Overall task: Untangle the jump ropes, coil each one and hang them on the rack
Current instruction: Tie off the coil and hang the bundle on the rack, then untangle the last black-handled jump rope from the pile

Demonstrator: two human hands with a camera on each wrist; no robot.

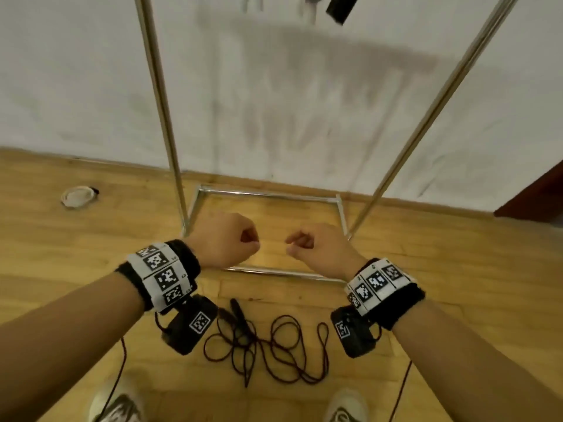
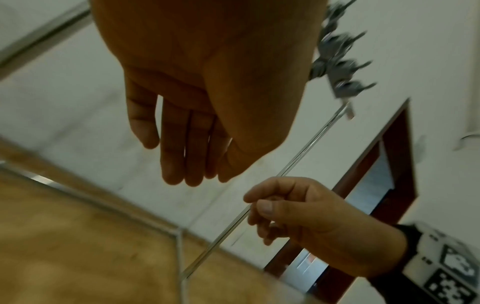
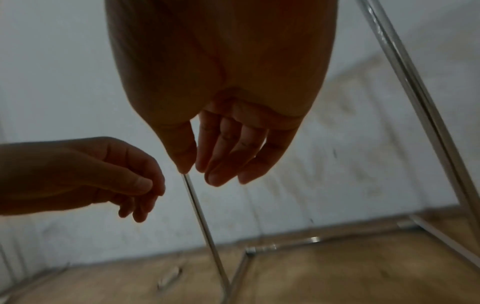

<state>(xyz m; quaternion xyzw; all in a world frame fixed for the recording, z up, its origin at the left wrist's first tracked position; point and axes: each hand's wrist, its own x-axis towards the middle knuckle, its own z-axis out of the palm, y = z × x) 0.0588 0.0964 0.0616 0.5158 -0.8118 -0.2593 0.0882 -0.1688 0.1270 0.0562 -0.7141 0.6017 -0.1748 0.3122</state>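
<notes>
A dark red jump rope lies tangled in loose loops on the wooden floor between my feet, its black handles at the far end of the pile. Beyond it stands the metal rack with a rectangular base. A black handle hangs at the top edge, and grey hooks show on the rack. My left hand and right hand hover side by side above the base, fingers loosely curled, holding nothing.
A round white object lies on the floor at the left by the wall. My shoes flank the rope. A dark red door frame is at the right. Thin red cables trail from the wrist cameras.
</notes>
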